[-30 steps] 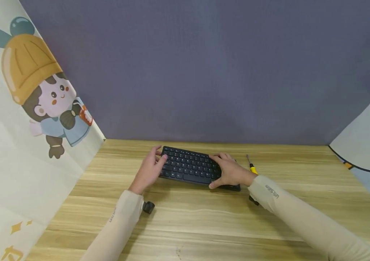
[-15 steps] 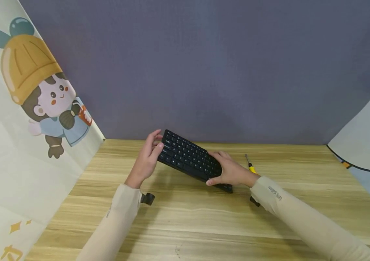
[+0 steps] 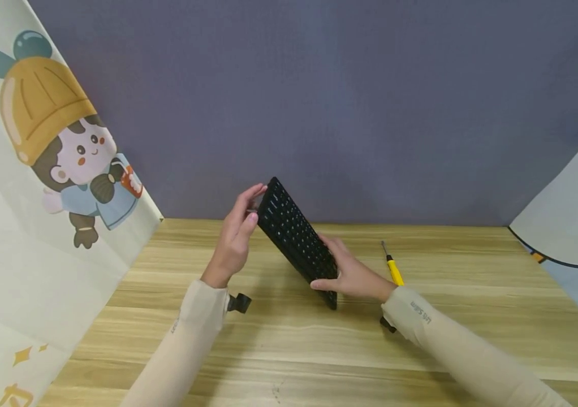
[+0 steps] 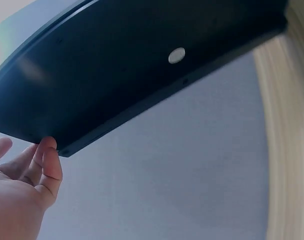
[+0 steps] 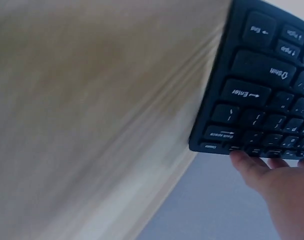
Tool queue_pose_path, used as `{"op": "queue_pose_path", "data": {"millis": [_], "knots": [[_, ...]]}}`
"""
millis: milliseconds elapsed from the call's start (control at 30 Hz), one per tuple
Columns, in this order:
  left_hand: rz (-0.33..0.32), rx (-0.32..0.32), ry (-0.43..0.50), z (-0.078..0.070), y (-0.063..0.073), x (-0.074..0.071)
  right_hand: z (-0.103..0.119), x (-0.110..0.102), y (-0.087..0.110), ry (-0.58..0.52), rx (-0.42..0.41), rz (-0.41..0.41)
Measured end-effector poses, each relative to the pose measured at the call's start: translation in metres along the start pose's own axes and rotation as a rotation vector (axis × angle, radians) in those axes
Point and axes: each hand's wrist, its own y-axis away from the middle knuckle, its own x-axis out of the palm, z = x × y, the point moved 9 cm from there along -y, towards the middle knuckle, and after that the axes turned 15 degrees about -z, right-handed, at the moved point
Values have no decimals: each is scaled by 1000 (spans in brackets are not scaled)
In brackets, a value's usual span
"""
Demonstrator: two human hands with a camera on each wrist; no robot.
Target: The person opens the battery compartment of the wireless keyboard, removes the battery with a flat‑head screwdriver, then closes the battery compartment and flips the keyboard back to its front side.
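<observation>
A black computer keyboard [image 3: 296,240] is held tilted above the table, its left end raised and its right end low. My right hand [image 3: 352,272] grips it near the lower end, thumb at the near edge and fingers at the far edge. At the raised end, the fingertips of my left hand [image 3: 233,237] hold the short edge. The left wrist view shows the keyboard's underside [image 4: 117,65] with a small pale oval sticker [image 4: 176,55]. In the right wrist view, the fingers of my right hand [image 5: 282,185] touch the edge beside the top key row.
A screwdriver [image 3: 394,270] with a yellow handle lies on the wooden table [image 3: 294,350] to the right, partly hidden by the right sleeve. A grey-purple cloth wall [image 3: 319,113] stands behind the table. A cartoon-printed sheet [image 3: 65,271] hangs at the left.
The keyboard has gone from nearly flat to steeply tilted, its left end rising and its right end swinging leftward. My left hand has moved up with it; more of the screwdriver shows.
</observation>
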Motion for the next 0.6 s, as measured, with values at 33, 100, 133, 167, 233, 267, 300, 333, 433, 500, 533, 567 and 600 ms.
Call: {"op": "queue_pose_path", "data": {"millis": [33,100,133,167,233,267,300,333,433,500,533,567,600], "knots": [[-1,19,7,1,0,1,2,2,1,-14,-4,-2],[2,49,17,3,0,4,4,4,2,-60,-5,-4],[5,60,22,2,0,6,6,6,2,-82,-14,-7],[8,70,27,1,-1,7,8,7,3,-100,-23,-11],[20,80,39,-3,-2,11,10,9,3,-144,-38,-14],[29,84,42,-4,-2,12,12,10,3,-170,-47,-13],[38,86,42,-6,-2,14,13,11,3,-187,-56,-12],[47,86,40,-7,-2,16,14,12,3,-201,-59,-10],[70,83,31,-9,-2,21,16,14,3,-229,-59,3],[80,78,25,-9,-1,24,17,15,3,-225,-58,8],[85,76,21,-9,-1,25,18,15,3,-221,-57,10],[90,75,18,-10,-1,26,19,14,3,-216,-57,11],[94,75,15,-10,-1,28,21,13,4,-209,-61,10]]}}
